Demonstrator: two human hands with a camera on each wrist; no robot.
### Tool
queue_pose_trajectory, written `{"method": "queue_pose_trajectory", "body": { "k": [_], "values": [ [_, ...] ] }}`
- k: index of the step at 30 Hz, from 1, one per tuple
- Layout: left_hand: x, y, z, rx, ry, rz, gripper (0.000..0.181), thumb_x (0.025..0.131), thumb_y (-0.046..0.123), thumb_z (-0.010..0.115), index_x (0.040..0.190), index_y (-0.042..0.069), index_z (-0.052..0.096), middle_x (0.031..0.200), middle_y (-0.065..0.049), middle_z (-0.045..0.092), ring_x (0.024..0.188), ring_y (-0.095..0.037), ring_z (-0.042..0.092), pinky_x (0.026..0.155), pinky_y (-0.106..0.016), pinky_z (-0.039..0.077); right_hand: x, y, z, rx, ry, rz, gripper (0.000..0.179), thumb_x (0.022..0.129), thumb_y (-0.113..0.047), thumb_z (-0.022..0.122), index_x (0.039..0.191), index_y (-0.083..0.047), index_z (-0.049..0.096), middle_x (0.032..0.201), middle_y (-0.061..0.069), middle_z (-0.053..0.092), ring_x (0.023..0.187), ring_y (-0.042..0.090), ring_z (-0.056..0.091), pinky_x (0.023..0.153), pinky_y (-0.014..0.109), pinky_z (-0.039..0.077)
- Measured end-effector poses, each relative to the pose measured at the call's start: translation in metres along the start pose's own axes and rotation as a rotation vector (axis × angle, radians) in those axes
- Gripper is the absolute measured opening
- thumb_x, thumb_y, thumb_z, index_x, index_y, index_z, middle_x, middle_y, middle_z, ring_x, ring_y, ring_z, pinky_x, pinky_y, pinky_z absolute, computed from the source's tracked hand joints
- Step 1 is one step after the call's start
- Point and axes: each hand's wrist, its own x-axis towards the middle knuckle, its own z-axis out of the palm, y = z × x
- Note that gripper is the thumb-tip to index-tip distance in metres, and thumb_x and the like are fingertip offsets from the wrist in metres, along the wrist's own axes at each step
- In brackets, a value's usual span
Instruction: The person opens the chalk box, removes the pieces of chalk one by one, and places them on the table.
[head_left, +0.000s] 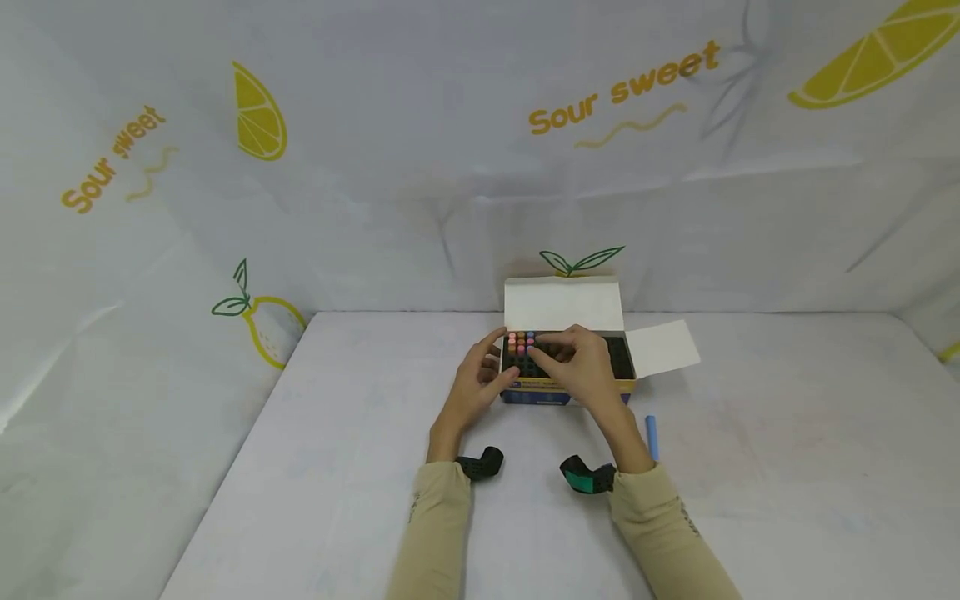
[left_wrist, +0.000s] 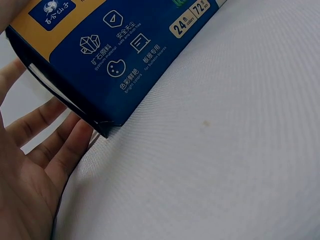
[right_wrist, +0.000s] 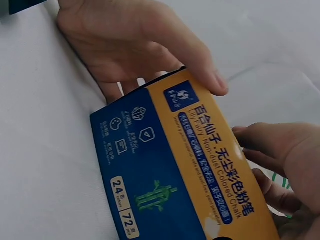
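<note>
One chalk box (head_left: 546, 392) is laid crosswise beneath the right hand (head_left: 585, 367), whose grasp cannot be told; its end is gripped by the left hand (head_left: 472, 382).

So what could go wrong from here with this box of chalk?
The loose blue stick lies on the table close by the right wrist, so a sideways arm movement might knock or roll it. The right hand works close over the coloured chalks standing side by side, so its fingers could nudge a neighbouring one. The left hand holds the left end of the chalk box; if it let go, the box might shift.
</note>
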Motion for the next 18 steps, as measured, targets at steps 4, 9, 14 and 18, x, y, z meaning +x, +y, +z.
{"method": "queue_pose_trajectory", "body": {
  "k": [4,9,14,18],
  "values": [
    [-0.001,0.007,-0.002,-0.005,-0.014,-0.006,0.067,0.099,0.031,0.062,0.16,0.025,0.036,0.132,-0.02,0.053,0.104,-0.027,0.059,0.092,-0.035,0.053,-0.001,-0.001,0.004,-0.072,-0.018,0.008,0.022,0.085,-0.013,0.083,0.101,0.001,0.081,0.087,0.017,0.066,0.07,0.024,0.066,0.06,0.024,0.05],
    [0.0,0.0,0.0,-0.006,-0.007,-0.003,0.067,0.098,0.035,0.063,0.159,0.029,0.036,0.132,-0.017,0.053,0.103,-0.025,0.058,0.092,-0.036,0.053,-0.003,-0.003,0.007,-0.132,-0.014,0.03,0.023,0.085,-0.015,0.083,0.1,0.002,0.081,0.089,0.018,0.066,0.067,0.022,0.062,0.058,0.028,0.048],
    [-0.001,0.0,0.001,-0.005,0.006,0.003,0.068,0.097,0.048,0.062,0.158,0.032,0.037,0.131,-0.015,0.054,0.102,-0.021,0.059,0.09,-0.034,0.054,-0.003,-0.004,0.012,-0.214,0.017,0.027,0.025,0.086,-0.019,0.083,0.1,0.001,0.081,0.092,0.017,0.068,0.065,0.021,0.06,0.056,0.029,0.044],
    [-0.001,0.001,0.001,0.001,0.013,0.006,0.069,0.096,0.053,0.062,0.158,0.032,0.038,0.13,-0.015,0.054,0.101,-0.02,0.059,0.09,-0.033,0.054,-0.003,-0.004,0.015,-0.211,0.064,0.007,0.024,0.086,-0.019,0.082,0.099,0.001,0.081,0.092,0.016,0.068,0.065,0.021,0.059,0.052,0.027,0.041]
  ]
}}
